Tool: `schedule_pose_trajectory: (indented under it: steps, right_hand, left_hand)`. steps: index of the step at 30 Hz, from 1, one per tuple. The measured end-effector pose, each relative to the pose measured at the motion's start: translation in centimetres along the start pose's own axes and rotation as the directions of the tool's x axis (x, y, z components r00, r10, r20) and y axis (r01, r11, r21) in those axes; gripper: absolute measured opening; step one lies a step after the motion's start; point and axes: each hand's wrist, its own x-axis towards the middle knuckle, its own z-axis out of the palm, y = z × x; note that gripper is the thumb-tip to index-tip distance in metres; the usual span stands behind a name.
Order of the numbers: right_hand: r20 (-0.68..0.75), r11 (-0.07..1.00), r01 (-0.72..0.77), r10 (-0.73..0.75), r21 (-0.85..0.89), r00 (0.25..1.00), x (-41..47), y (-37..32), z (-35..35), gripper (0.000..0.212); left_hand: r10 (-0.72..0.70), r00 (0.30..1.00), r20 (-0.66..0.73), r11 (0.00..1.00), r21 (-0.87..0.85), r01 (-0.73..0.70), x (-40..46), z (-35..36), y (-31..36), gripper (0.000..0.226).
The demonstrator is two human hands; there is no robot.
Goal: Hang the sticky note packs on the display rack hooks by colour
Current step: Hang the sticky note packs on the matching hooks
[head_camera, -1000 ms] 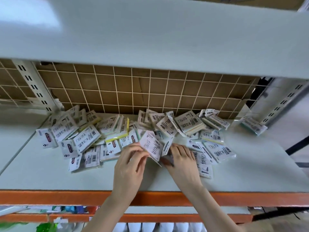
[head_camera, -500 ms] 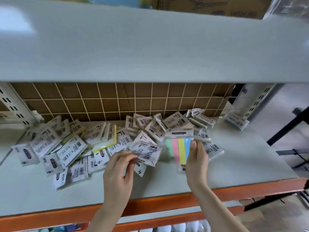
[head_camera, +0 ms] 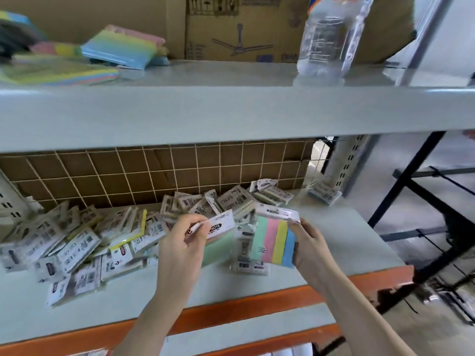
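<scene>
Pinching a green-fronted pack (head_camera: 218, 237) by its header card, the left hand (head_camera: 180, 250) lifts it face-up, likely to read its colour; beside it, the right hand (head_camera: 311, 250) grips a four-striped pack (head_camera: 273, 242), above the loose pile (head_camera: 84, 240).

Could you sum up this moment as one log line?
left hand: holds green pack | right hand: holds striped pack | pile: on shelf

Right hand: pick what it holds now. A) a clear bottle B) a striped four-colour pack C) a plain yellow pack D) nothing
B: the right hand grips the pack of green, pink, yellow and blue strips by its blue edge, above the shelf.
</scene>
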Motion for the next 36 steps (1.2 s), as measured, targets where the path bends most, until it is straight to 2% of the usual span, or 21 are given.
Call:
schedule_pose_trajectory:
  steps: [2,4,6,10,14,17,22,36]
  right_hand:
    - [0.059,0.999,0.047,-0.048,0.004,0.997,-1.2,-0.8,-1.5,0.034]
    - [0.097,0.994,0.103,-0.099,-0.035,0.990,-2.5,-1.5,-3.1,0.042]
    - [0.133,0.980,0.170,-0.156,-0.104,0.979,-3.7,-2.2,-4.7,0.033]
    - [0.117,0.945,0.283,-0.265,-0.167,0.957,-6.0,-3.6,-8.2,0.014]
    - [0.065,0.937,0.306,-0.299,-0.169,0.952,-8.2,-4.9,-12.1,0.014]
    - [0.016,0.941,0.296,-0.297,-0.166,0.955,-9.6,-5.7,-15.2,0.015]
    - [-0.125,0.946,0.284,-0.304,-0.157,0.944,-11.8,-7.4,-20.1,0.014]
    - [-0.345,0.895,0.415,-0.446,-0.164,0.826,-15.5,-13.1,-31.7,0.017]
  left_hand:
    - [-0.003,1.000,0.027,1.000,0.018,0.002,-0.7,1.1,1.4,0.008]
    - [-0.008,0.998,0.063,1.000,0.031,0.006,-1.5,2.2,2.8,0.007]
    - [-0.019,0.996,0.088,0.999,0.032,0.016,-2.3,3.3,4.1,0.007]
    - [-0.023,0.992,0.122,0.999,0.038,0.019,-4.2,5.5,6.8,0.008]
    - [0.004,0.989,0.150,1.000,-0.003,-0.003,-6.5,8.0,9.9,0.014]
    - [0.028,0.983,0.184,0.999,-0.030,-0.023,-8.0,10.2,11.8,0.005]
    - [0.086,0.961,0.262,0.996,-0.043,-0.077,-10.3,14.3,15.6,0.006]
    - [0.232,0.863,0.449,0.964,-0.226,-0.141,-13.0,26.4,25.8,0.010]
